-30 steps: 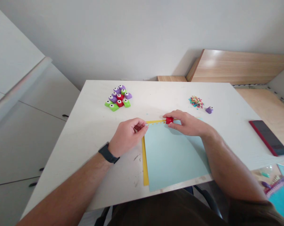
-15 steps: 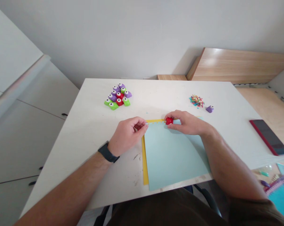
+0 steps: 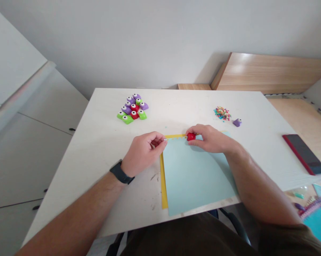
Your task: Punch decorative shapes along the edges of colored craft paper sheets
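My left hand (image 3: 146, 151) pinches the far left corner of a light blue sheet of paper (image 3: 197, 177). A red craft punch (image 3: 191, 137) is gripped between the thumb and fingers of my right hand (image 3: 210, 138), at the far edge of that sheet. Small cut-outs run along the edge between my hands, with yellow showing through. Beneath the blue sheet lies a yellow sheet (image 3: 163, 185), seen along its left and far sides. The punch's far side is partly covered by my fingers.
Several purple, green and red craft punches (image 3: 134, 115) are grouped at the far left of the white table (image 3: 96, 142). At the far right are a heap of coloured paper bits (image 3: 222, 113) and a purple punch (image 3: 237, 122). A dark tablet with a red edge (image 3: 305, 153) lies at the right.
Both hands stay almost where they were, my right hand still around the red punch. The view has shifted very slightly.
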Available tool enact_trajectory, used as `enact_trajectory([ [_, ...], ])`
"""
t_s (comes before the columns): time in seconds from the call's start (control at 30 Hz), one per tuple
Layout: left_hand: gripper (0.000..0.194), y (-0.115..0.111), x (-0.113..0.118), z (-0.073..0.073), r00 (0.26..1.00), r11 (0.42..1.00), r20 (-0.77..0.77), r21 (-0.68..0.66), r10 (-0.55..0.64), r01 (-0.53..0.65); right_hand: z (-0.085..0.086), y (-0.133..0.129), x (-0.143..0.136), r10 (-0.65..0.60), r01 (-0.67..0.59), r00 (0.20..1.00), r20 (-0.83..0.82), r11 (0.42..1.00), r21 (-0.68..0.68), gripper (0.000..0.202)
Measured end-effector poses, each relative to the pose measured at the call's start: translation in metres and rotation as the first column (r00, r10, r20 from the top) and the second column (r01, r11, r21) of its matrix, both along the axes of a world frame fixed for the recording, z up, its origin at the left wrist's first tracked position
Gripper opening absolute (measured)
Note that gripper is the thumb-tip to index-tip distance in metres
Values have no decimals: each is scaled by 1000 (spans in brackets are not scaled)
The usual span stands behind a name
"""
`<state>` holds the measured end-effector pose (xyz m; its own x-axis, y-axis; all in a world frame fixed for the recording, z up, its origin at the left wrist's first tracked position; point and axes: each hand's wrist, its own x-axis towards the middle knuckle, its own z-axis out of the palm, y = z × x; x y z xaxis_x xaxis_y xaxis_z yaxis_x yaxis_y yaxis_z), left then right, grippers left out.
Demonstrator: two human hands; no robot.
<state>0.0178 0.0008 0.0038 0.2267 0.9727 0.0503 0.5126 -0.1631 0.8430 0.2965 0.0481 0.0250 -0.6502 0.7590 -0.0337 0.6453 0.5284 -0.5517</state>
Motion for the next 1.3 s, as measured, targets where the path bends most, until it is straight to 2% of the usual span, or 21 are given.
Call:
enact_trajectory([
  [0.63,25,0,-1,-3,1000,1000,-12,4,-6,6,-2,-4,-5,-6,6,1000,14,999,47,15],
  [1.3,23,1,0,-3,999,1000,-37,-7,-5,5,-5,-5,-7,-9,8,1000,6,997,72,12],
])
